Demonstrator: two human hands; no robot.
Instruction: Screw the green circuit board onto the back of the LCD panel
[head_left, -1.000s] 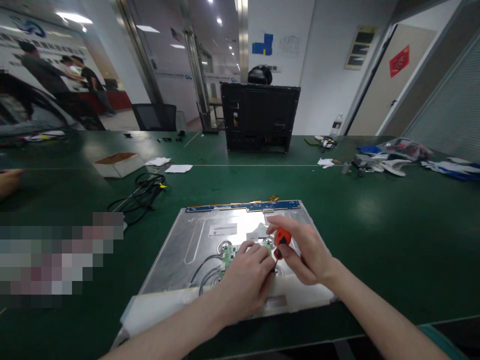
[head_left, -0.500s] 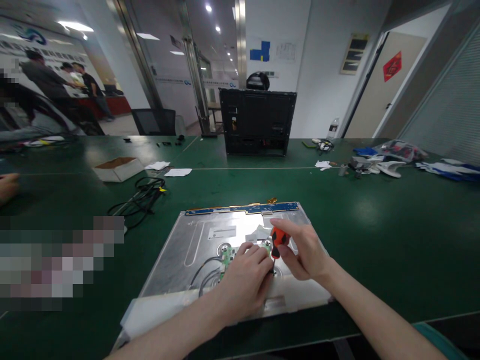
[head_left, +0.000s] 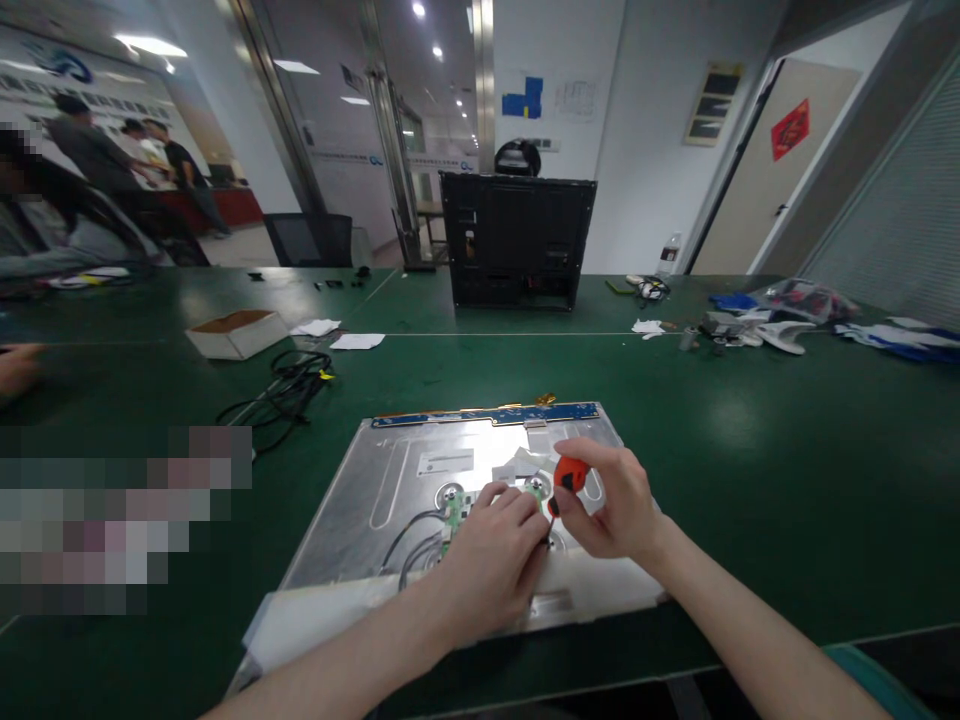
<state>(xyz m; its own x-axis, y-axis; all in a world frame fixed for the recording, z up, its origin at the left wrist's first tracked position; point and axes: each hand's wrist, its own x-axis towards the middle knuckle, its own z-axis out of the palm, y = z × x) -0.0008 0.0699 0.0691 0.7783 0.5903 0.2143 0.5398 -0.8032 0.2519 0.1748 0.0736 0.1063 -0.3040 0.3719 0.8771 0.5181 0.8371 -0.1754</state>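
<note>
A silver metal display panel [head_left: 390,480] lies back side up on the green table, with a blue strip board [head_left: 487,414] along its far edge. My right hand [head_left: 611,505] is closed round a small orange-handled screwdriver [head_left: 568,477], its tip pointing down at the panel. My left hand [head_left: 491,560] rests curled on the panel, fingers pressed on a small green circuit board [head_left: 454,510] with grey cables [head_left: 409,545] running from it.
A black monitor housing [head_left: 517,240] stands upright across the table. A black cable bundle [head_left: 289,390] and an open cardboard box [head_left: 236,333] lie at the left. Loose parts and packaging [head_left: 757,325] lie at the right. Another person's hand [head_left: 16,365] shows at the left edge.
My right hand has tilted the screwdriver handle slightly to the right and lower. My left hand stays on the green board.
</note>
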